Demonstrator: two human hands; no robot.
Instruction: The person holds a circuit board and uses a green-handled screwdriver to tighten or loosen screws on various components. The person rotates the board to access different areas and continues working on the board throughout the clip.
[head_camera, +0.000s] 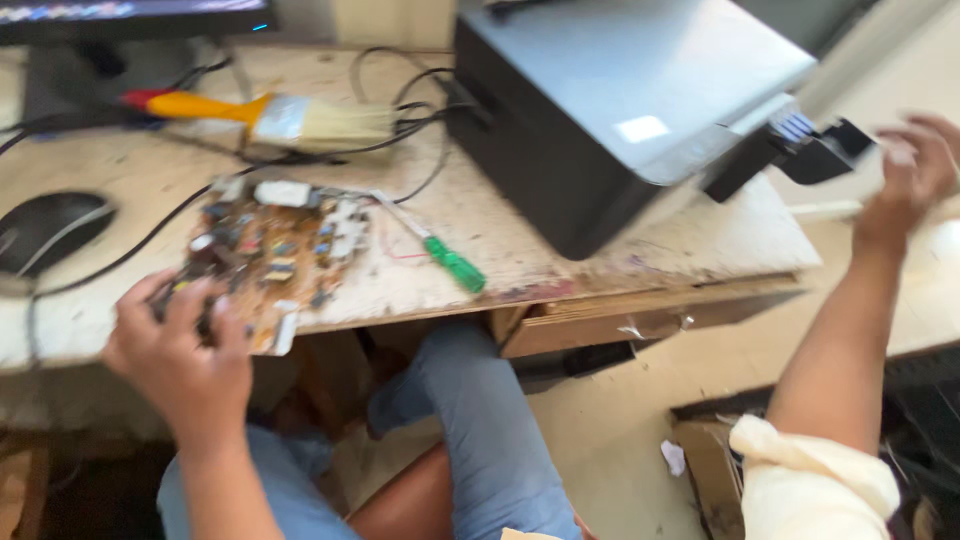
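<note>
A brown circuit board (270, 250) crowded with components lies at the table's front edge. My left hand (180, 345) grips its near left corner, fingers curled over the board. My right hand (915, 165) is stretched out far to the right, blurred, its fingers spread beside a small black part (825, 150) that sticks out from the corner of a dark grey printer (620, 100). Whether the right hand touches that part I cannot tell. A green-handled screwdriver (450, 260) rests on the table right of the board.
A yellow-handled paintbrush (270, 118) and several black cables (400, 110) lie behind the board. A black mouse (50, 230) sits at the left, a monitor (130, 15) at the back. Under the worn wooden table (600, 260) a drawer (620, 320) is slightly open; my knees are below.
</note>
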